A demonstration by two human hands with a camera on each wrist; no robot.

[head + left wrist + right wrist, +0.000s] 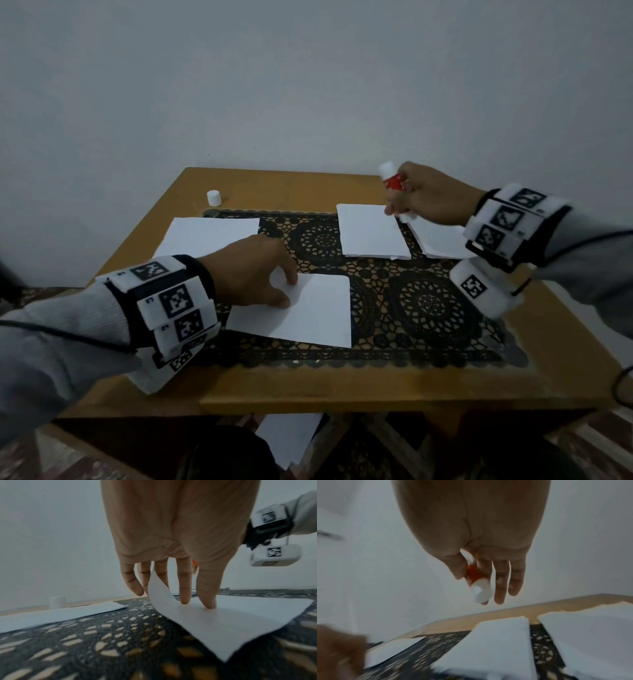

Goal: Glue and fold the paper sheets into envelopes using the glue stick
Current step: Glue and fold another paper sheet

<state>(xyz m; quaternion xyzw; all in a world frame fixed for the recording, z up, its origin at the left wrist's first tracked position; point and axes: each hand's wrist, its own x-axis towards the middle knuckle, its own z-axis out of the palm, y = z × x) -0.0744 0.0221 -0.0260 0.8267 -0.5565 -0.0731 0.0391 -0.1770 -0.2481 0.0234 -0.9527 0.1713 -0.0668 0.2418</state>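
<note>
A white paper sheet (308, 310) lies on the black lace mat (428, 308) at front centre. My left hand (289, 291) presses its left part down with thumb and forefinger. In the left wrist view the sheet (231, 622) has its near-left edge curling up against the straight fingers (184, 588) of my left hand (197, 599). My right hand (397, 205) is raised at the back right and grips a red and white glue stick (392, 180), uncapped. In the blurred right wrist view that hand (488, 588) holds the glue stick (476, 574) between thumb and fingers.
The glue stick's white cap (214, 197) stands at the back left of the wooden table (342, 387). A single sheet (205, 236) lies at the left, a paper stack (371, 231) and another pile (442, 240) lie at the back right. More paper (287, 438) lies below the table.
</note>
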